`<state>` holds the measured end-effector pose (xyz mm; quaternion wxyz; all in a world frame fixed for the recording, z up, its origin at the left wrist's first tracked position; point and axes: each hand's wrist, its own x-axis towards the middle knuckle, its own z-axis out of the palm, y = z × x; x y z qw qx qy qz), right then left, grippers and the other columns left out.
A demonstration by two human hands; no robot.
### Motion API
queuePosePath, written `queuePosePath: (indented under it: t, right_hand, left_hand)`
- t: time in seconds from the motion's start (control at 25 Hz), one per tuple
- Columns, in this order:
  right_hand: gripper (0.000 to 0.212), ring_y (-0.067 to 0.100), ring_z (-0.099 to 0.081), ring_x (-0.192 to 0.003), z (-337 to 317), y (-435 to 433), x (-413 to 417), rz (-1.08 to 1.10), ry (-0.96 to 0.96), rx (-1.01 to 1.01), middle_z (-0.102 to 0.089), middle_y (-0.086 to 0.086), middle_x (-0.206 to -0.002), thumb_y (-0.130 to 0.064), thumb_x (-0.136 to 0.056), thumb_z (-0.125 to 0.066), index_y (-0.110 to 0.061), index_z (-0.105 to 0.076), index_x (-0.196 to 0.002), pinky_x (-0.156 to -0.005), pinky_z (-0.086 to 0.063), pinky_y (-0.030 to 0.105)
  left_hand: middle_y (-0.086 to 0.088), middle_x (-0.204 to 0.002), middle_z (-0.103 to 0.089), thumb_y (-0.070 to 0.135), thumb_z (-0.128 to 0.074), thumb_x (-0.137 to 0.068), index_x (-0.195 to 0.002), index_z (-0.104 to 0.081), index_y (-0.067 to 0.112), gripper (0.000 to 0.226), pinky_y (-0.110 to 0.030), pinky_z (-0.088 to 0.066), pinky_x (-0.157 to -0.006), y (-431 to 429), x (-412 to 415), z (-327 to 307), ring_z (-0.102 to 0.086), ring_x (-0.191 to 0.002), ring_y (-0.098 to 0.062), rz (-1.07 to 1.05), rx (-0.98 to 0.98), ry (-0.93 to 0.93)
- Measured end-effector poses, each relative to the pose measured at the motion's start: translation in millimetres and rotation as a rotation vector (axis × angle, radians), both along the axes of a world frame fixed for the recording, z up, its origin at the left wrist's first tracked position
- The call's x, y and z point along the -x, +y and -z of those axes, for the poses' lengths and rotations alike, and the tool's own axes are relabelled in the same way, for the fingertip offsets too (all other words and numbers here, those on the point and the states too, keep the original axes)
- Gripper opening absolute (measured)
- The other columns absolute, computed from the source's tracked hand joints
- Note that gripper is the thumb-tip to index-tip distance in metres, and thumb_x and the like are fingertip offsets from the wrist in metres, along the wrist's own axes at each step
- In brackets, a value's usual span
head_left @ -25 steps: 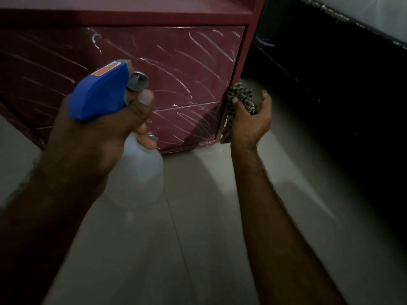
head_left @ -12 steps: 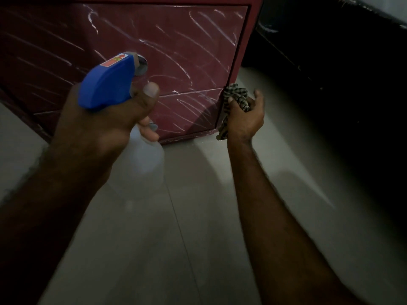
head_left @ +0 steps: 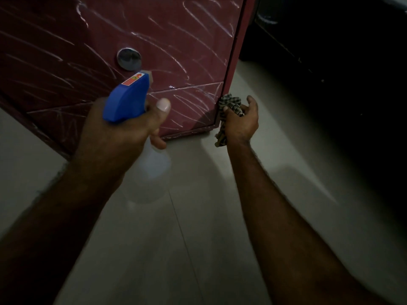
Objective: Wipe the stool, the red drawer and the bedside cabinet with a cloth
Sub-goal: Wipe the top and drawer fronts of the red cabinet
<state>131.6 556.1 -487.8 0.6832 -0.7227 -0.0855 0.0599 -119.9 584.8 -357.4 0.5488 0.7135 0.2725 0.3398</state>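
Left hand [head_left: 123, 130]: centre-left of frame, wrapped round the neck of a spray bottle [head_left: 149, 170] — thumb laid along the side of the blue trigger head [head_left: 125, 100], nozzle aimed at the drawer front.
Right hand [head_left: 240, 124]: centre of frame, fingers curled on a bunched checked cloth [head_left: 229, 104]; the cloth is pressed to the lower right front corner of the cabinet, one end hanging down near the floor.
Red drawer [head_left: 154, 40]: fills the upper left; surface covered in pale streaks; round metal knob [head_left: 129, 59] just above the nozzle.
Bedside cabinet [head_left: 236, 58]: red side edge runs down right of the drawer.
Floor [head_left: 198, 238]: pale tiles — lower frame.
Upper right: dark, detail not legible.
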Motion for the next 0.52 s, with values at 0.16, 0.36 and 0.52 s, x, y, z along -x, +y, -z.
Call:
queuePosePath:
  t: [0.16, 0.36, 0.52]
  right_hand:
    - [0.074, 0.007, -0.071, -0.098, 3.3, -0.7, -5.2, 0.000, -0.011, 0.007, -0.067, -0.011, -0.111, -0.008, -0.088, -0.078, -0.022, -0.046, -0.153, -0.084, -0.064, 0.033]
    - [0.074, 0.016, -0.074, -0.094, 24.9, -10.6, 0.2, -0.013, 0.062, 0.071, -0.067, -0.004, -0.111, -0.004, -0.089, -0.076, -0.019, -0.044, -0.154, -0.078, -0.066, 0.040]
    - [0.074, 0.013, -0.072, -0.099, 28.7, -15.9, 3.2, 0.028, 0.072, 0.035, -0.069, 0.001, -0.119, -0.004, -0.089, -0.077, -0.017, -0.044, -0.155, -0.083, -0.064, 0.032]
  left_hand:
    - [-0.003, -0.074, -0.070, 0.032, -0.068, -0.097, -0.074, -0.069, 0.034, 0.023, -0.044, -0.063, -0.069, 3.6, -3.4, 4.7, -0.072, -0.076, -0.034, -0.028, 0.021, 0.039]
    - [0.002, -0.073, -0.071, 0.032, -0.068, -0.097, -0.073, -0.070, 0.039, 0.025, -0.033, -0.062, -0.066, 2.6, -7.3, 5.6, -0.073, -0.074, -0.026, -0.013, 0.055, 0.048]
    - [0.006, -0.069, -0.070, 0.032, -0.066, -0.097, -0.069, -0.070, 0.042, 0.031, -0.033, -0.062, -0.066, 4.2, -7.3, 8.9, -0.072, -0.071, -0.022, -0.016, 0.047, 0.056]
